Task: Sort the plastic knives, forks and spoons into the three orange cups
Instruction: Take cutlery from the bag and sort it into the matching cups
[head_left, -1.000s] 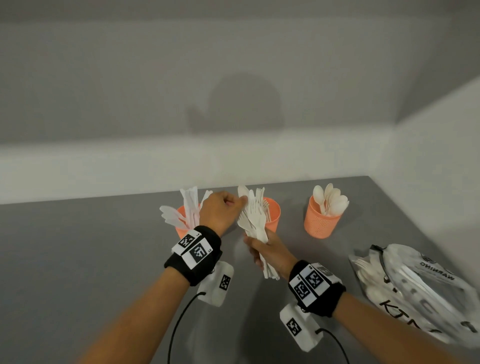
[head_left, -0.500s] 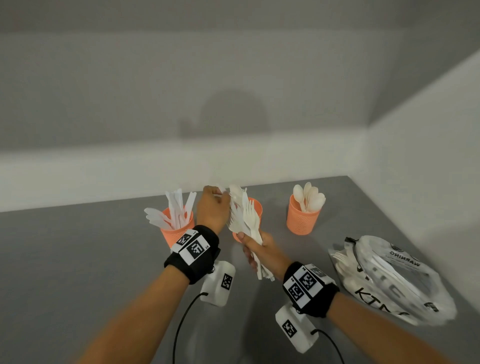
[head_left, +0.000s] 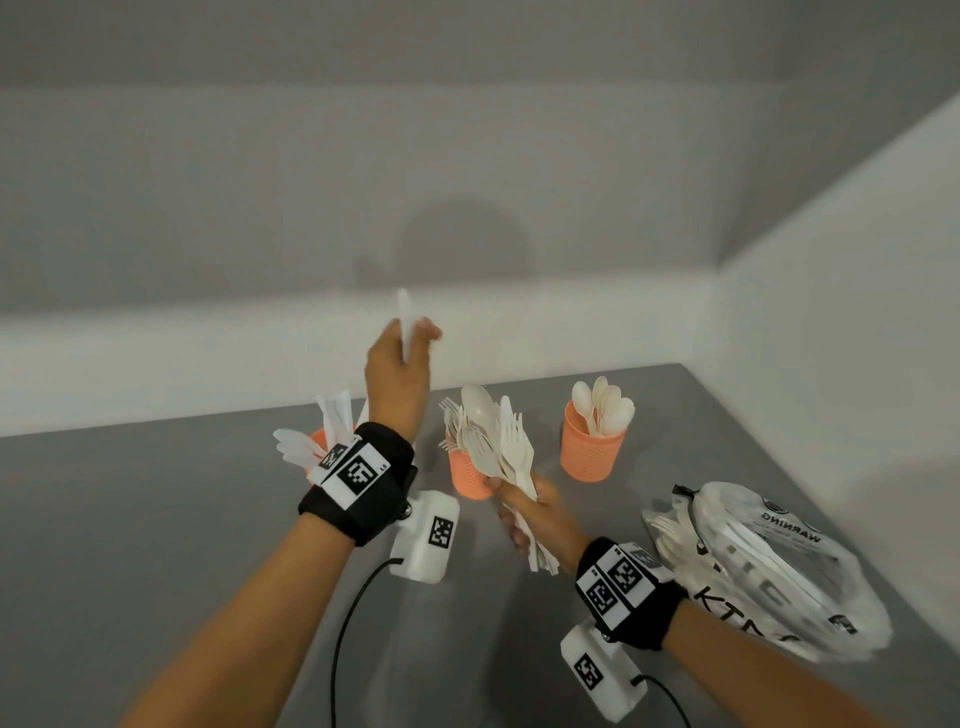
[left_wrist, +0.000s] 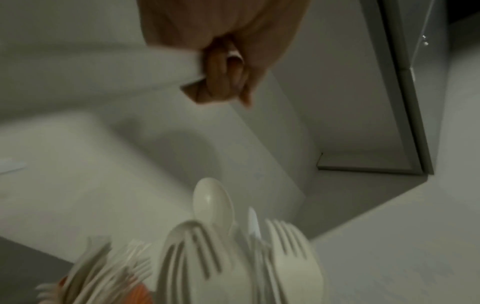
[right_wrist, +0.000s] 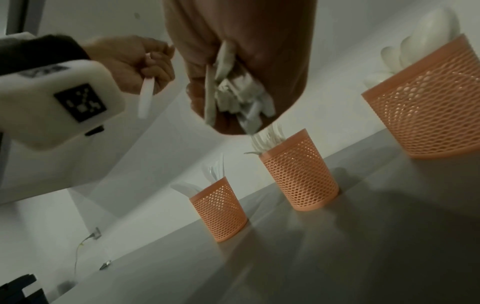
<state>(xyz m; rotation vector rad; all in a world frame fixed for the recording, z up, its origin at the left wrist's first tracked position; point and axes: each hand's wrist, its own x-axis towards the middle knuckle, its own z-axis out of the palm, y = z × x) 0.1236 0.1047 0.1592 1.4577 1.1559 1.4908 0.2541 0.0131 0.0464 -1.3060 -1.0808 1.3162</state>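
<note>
My left hand (head_left: 402, 364) is raised above the table and pinches one white plastic knife (head_left: 404, 317), blade up; the right wrist view shows that knife (right_wrist: 146, 96) sticking out below the curled fingers. Lower, my right hand (head_left: 524, 506) grips a bundle of forks with one spoon (head_left: 493, 436) by the handles (right_wrist: 233, 92), in front of the middle cup. Three orange mesh cups stand in a row: the knives cup (head_left: 318, 439) partly behind my left wristband, the forks cup (head_left: 467, 478), and the spoons cup (head_left: 589, 454).
A crumpled clear plastic bag (head_left: 769, 561) with more white cutlery lies at the right near the side wall. The grey table (head_left: 130, 519) meets white walls at the back and right. A cable (head_left: 353, 613) trails from my left wrist camera.
My left hand has drawn a knife out of the bundle and lifted it well above the cups. The right hand keeps its grip on the bundle, about where it was.
</note>
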